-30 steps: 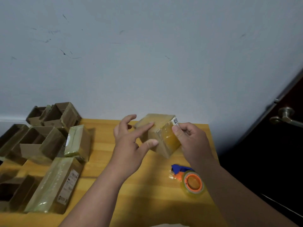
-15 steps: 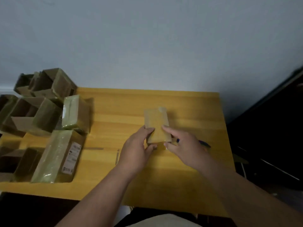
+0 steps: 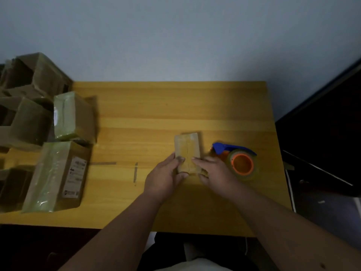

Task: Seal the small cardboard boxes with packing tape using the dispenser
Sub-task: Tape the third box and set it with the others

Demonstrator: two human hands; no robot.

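Note:
A small brown cardboard box (image 3: 188, 147) lies on the yellow wooden table (image 3: 156, 114), right of centre, its two top flaps closed with a seam down the middle. My left hand (image 3: 166, 176) grips its near left corner, thumb on top. My right hand (image 3: 213, 171) holds the near right corner, forefinger on the lid. Just right of the box lies the tape dispenser (image 3: 237, 159), blue with an orange-cored roll of clear tape, apart from both hands.
Two taped boxes (image 3: 72, 116) (image 3: 58, 177) lie at the table's left, with several open cardboard boxes (image 3: 25, 106) stacked behind them. A thin strip (image 3: 135, 173) lies left of my hands. A dark door (image 3: 328, 133) stands right of the table.
The box came down from mid-air onto the table and now lies flat with both hands on its near end. The view tilted downward; the dispenser is in sight again.

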